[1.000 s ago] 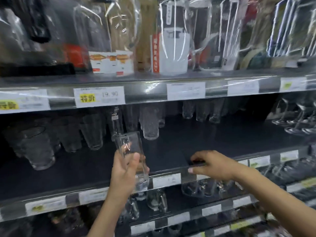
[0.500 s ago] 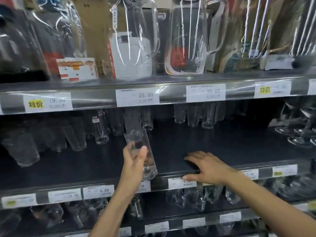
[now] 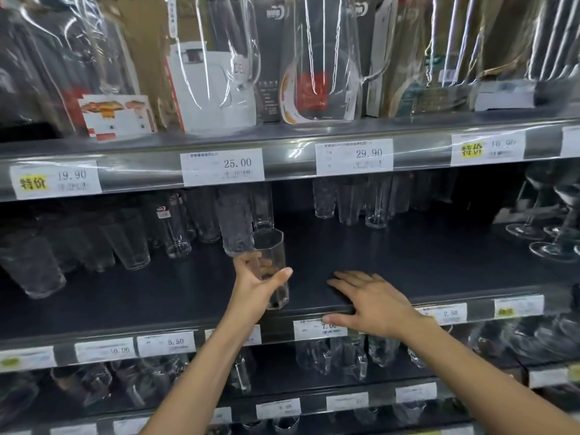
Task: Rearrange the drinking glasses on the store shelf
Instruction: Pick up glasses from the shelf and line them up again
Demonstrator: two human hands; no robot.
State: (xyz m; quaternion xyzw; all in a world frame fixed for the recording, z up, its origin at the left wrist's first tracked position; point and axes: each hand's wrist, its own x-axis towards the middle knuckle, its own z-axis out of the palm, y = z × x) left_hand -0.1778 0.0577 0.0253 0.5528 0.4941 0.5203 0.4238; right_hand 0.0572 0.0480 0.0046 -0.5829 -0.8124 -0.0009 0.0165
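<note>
dark store shelf (image 3: 408, 262), sorting seems midway
left hand (image 3: 254, 287) grips a tall glass (image 3: 271, 255), not yet placed; right hand (image 3: 373, 302) flat, fingers straight, beside that glass; more glasses (image 3: 345, 202) behind it.

Left hand (image 3: 257, 288) grips a clear faceted tumbler (image 3: 269, 246), upright, base apparently resting on the dark middle shelf (image 3: 423, 262). Right hand (image 3: 373, 304) lies flat nearby, thumb over the front edge.
</note>
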